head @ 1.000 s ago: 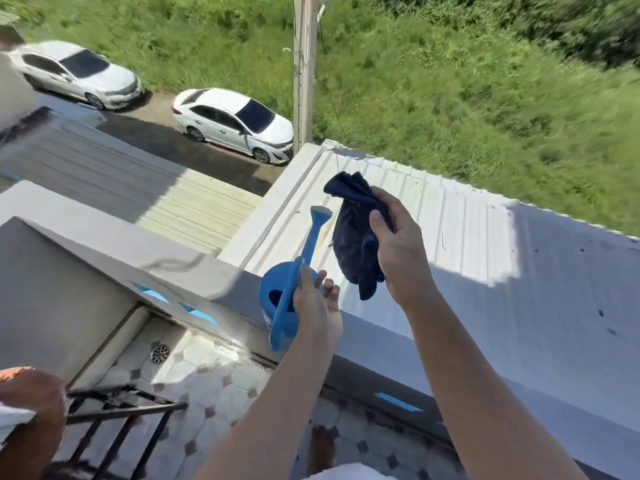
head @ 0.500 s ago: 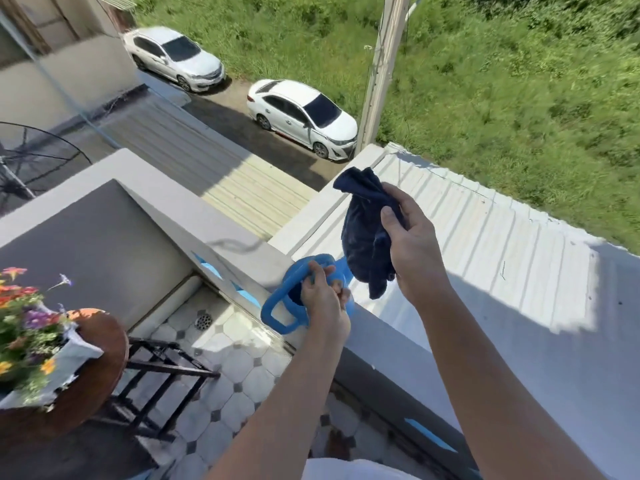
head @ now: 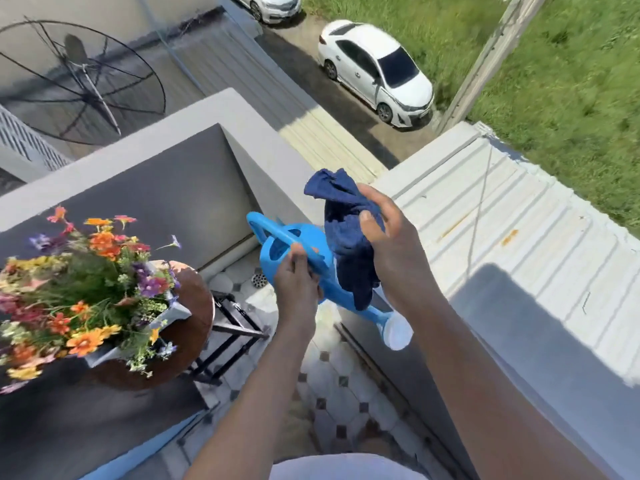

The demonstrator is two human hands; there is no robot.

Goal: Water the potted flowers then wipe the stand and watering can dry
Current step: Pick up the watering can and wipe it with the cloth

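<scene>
My left hand (head: 297, 279) grips the handle of a blue plastic watering can (head: 300, 241), held in the air above the balcony floor with its white-tipped spout (head: 394, 329) pointing down and to the right. My right hand (head: 391, 244) holds a bunched dark blue cloth (head: 348, 237) pressed against the can's right side. At the left, a pot of orange, yellow, red and purple flowers (head: 86, 289) sits on a round brown stand (head: 194, 317) with black metal legs.
A grey balcony parapet (head: 214, 112) runs behind and along the right. Tiled floor (head: 332, 386) with a drain (head: 259, 279) lies below. Beyond are a corrugated metal roof (head: 502, 230), a satellite dish (head: 79, 81), parked white cars (head: 375, 71) and grass.
The view has swung left and down, bringing the flowers and stand into sight. The can has been turned so its spout points down to the right, with the cloth now against it.
</scene>
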